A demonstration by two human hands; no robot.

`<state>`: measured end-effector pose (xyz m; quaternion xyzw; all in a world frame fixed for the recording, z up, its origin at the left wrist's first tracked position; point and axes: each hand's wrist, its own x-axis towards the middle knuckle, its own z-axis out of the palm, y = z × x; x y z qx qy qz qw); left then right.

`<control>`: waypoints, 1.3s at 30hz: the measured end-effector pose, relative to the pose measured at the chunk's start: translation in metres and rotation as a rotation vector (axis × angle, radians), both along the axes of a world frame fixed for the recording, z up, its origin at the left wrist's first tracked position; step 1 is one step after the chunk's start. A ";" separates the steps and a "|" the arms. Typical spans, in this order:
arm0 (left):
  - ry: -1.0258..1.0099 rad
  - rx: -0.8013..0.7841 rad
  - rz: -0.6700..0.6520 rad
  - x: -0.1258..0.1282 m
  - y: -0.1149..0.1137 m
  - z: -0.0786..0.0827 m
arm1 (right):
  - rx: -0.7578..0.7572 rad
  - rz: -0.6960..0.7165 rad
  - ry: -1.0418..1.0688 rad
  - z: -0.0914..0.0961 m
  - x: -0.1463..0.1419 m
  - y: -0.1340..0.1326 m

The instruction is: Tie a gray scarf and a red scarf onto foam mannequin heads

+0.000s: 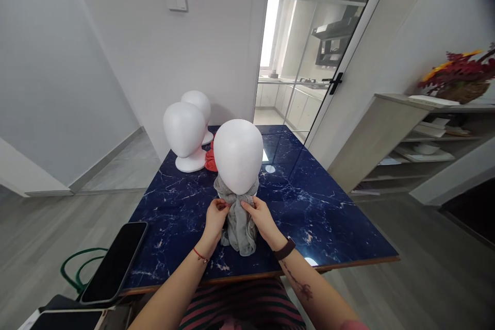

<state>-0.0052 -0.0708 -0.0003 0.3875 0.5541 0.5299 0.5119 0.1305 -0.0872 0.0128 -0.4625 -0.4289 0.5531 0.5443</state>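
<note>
The left hand (216, 215) pinches the grey scarf (237, 219) at the left of its knot, under the near foam head (238, 154) on the worktop (309, 201). The right hand (260, 215) pinches the right side, equally close. The scarf's tails hang straight down between both grips, toward the near edge.

Home, kitchen (301, 82) behind glass door (328, 51)

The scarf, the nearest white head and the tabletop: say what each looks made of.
Scarf: soft grey fabric, matte, hanging in limp folds, pinched by the left hand and right hand. White head: probably foam or plastic, smooth, dull. Tabletop: glossy dark blue marble-look slab, white veins, mirror reflections; real stone or printed, unclear.
</note>
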 end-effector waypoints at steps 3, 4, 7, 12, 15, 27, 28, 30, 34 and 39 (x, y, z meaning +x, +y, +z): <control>-0.110 -0.011 -0.114 0.011 -0.008 0.003 | 0.001 0.035 0.033 0.002 -0.008 0.002; -0.114 -0.007 -0.160 0.012 -0.010 0.004 | 0.000 0.037 0.036 0.002 -0.010 0.002; -0.024 0.013 -0.301 0.006 -0.012 0.010 | -0.014 0.058 0.053 0.003 -0.008 0.001; 0.402 0.188 -0.152 -0.013 -0.008 0.026 | 0.006 0.054 0.053 0.004 0.000 -0.004; 0.498 0.235 -0.172 -0.012 -0.007 0.034 | 0.037 0.027 -0.001 0.004 0.001 -0.004; 0.530 0.291 -0.200 -0.010 -0.005 0.020 | 0.038 0.033 -0.310 -0.009 0.016 0.000; 0.512 0.268 -0.186 -0.014 -0.003 0.016 | 0.020 0.035 -0.300 -0.008 0.021 0.001; 0.417 0.212 -0.103 -0.023 0.002 0.010 | 0.005 -0.051 -0.256 -0.007 0.036 0.007; 0.249 0.135 0.013 -0.038 0.021 0.004 | 0.108 -0.161 -0.395 -0.004 0.066 0.029; 0.302 0.133 -0.071 -0.038 0.050 0.000 | 0.339 0.142 -0.663 -0.005 0.073 0.062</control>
